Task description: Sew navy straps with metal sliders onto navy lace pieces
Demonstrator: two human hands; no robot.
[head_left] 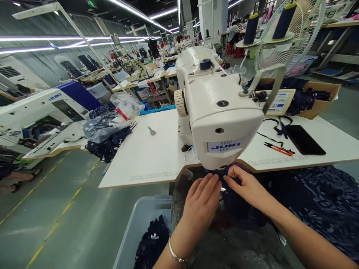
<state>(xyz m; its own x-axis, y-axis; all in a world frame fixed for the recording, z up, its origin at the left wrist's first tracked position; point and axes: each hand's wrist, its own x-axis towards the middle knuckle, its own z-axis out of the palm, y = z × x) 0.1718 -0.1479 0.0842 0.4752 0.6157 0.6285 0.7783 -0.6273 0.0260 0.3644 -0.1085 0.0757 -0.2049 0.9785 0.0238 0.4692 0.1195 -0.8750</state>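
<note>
A white JUKI sewing machine (224, 108) stands straight ahead of me, its head over both my hands. Below it, my left hand (203, 198) lies with the back up and the fingers stretched out side by side, tips at the dark fabric under the machine head. My right hand (244, 183) pinches the edge of a navy fabric piece (232, 198) between thumb and forefinger, just right of the left fingertips. The needle and the spot being touched are hidden by the machine head and my fingers.
On the right tabletop lie a black phone (305, 140), orange thread snips (279, 148) and navy straps (283, 127). A grey tub (131, 220) with navy pieces stands lower left. Navy garments (322, 201) pile at right. A bagged bundle (106, 127) sits at left.
</note>
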